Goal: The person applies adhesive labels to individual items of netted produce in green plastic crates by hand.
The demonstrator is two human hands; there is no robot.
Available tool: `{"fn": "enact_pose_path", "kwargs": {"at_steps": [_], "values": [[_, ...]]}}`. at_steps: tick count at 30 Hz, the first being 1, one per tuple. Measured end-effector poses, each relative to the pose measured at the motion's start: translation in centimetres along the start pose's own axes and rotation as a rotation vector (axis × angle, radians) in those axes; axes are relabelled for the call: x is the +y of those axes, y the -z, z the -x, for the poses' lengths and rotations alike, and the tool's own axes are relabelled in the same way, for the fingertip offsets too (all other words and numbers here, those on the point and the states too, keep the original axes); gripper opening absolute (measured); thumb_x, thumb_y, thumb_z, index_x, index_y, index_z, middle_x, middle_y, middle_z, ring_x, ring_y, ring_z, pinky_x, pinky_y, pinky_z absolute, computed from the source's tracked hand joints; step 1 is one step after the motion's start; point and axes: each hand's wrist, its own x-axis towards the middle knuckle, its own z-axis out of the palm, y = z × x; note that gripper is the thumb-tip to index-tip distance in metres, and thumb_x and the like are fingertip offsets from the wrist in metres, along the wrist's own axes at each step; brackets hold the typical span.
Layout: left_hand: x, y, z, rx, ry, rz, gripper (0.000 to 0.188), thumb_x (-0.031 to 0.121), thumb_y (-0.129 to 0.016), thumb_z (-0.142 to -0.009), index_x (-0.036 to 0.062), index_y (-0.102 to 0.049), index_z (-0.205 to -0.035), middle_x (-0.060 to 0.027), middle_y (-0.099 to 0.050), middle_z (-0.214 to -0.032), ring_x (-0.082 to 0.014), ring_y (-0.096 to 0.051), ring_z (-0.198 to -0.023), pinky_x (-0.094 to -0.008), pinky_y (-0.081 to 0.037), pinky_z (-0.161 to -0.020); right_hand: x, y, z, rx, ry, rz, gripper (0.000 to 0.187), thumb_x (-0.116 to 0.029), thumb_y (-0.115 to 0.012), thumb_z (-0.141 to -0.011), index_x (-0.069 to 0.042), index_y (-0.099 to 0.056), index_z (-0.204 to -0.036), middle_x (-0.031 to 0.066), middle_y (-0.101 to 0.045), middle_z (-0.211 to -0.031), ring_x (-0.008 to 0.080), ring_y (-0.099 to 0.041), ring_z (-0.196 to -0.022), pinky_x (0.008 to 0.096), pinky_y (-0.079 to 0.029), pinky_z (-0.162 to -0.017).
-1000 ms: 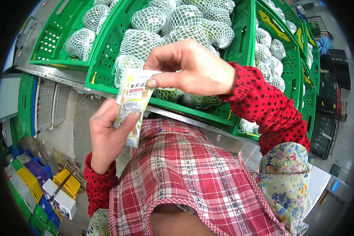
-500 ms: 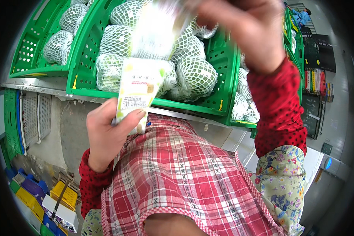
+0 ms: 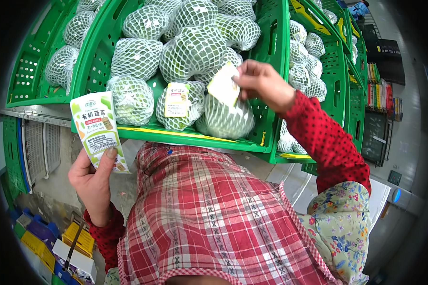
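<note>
My left hand [image 3: 90,183] pinches a stack of printed label stickers [image 3: 97,126], white with green and orange patches, between thumb and fingers beside the crate's near left corner. Over the near right of the green crate [image 3: 176,138], my right hand [image 3: 266,84] pinches a single pale label sticker [image 3: 223,84] by its right edge. That sticker lies against or just above a round green vegetable in a white foam net [image 3: 227,118]; whether it is stuck down, I cannot tell. To its left, another netted vegetable [image 3: 195,116] bears a similar label [image 3: 177,99].
Several more netted green vegetables [image 3: 192,52] fill the crate behind. Other green crates with netted vegetables stand at the left [image 3: 38,92] and right [image 3: 335,61]. Yellow and blue plastic crates [image 3: 37,244] are at the lower left, below a metal ledge [image 3: 38,113].
My right hand has come down from above the crate, bringing a label to the near right vegetable. My left hand has moved left with the label stack, and the crate's front is uncovered.
</note>
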Motion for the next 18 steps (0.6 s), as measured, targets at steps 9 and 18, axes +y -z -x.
{"fn": "enact_pose_path", "kwargs": {"at_steps": [9, 18], "values": [[0.8, -0.6, 0.0, 0.01, -0.05, -0.009, 0.021, 0.002, -0.071, -0.087, -0.0046, -0.067, -0.107, -0.0039, -0.068, -0.093, -0.0061, -0.059, -0.077, -0.0204, -0.046, -0.067, 0.3, 0.1, 0.9, 0.059, 0.063, -0.189, 0.018, -0.014, -0.062, -0.093, 0.0, -0.054, -0.102, 0.0063, -0.06, -0.088, 0.0139, -0.062, -0.07, 0.0358, -0.06, -0.071], [1.2, -0.8, 0.0, 0.033, -0.038, -0.005, 0.021, 0.0, -0.07, -0.087, -0.0042, -0.067, -0.107, -0.0035, -0.069, -0.094, -0.006, -0.059, -0.078, -0.02, -0.045, -0.069, 0.8, -4.1, 1.6, -0.118, 0.055, 0.137, 0.024, -0.011, -0.065, -0.092, 0.003, -0.053, -0.108, 0.0055, -0.063, -0.089, 0.0104, -0.061, -0.073, 0.0259, -0.053, -0.068]]}}
